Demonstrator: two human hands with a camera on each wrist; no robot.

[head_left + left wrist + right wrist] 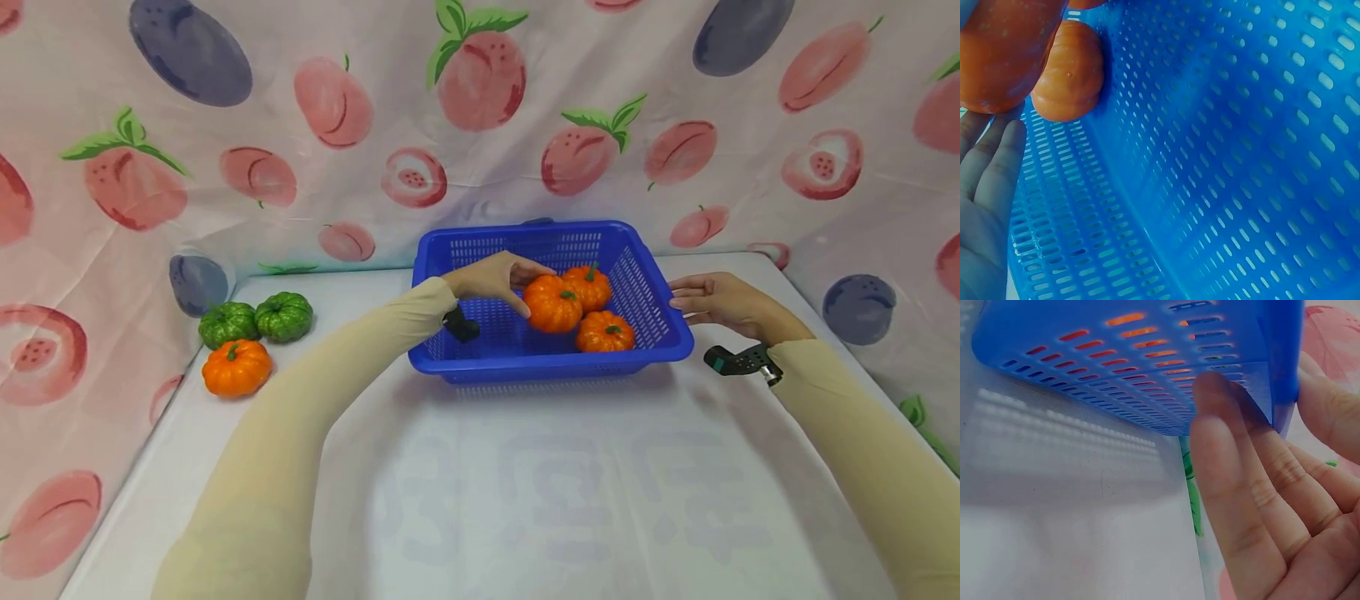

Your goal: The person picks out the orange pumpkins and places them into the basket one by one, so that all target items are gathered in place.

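Observation:
My left hand [491,277] is inside the blue plastic basket [551,367], holding an orange pumpkin [552,305] between thumb and fingers. In the left wrist view, fingers [999,159] support the held pumpkin [1004,53] from one side. Two more orange pumpkins [588,288] [604,332] lie in the basket beside it. At the basket's right end is my right hand [731,304]. The right wrist view shows its thumb [1334,403] at the rim's edge and the fingers [1222,465] under the rim, along the perforated outer wall.
On the left of the white table [480,492] sit two green pumpkins [227,324] [284,317] and an orange pumpkin [237,368], close together. A fruit-print cloth [510,158] hangs behind the basket and along the sides.

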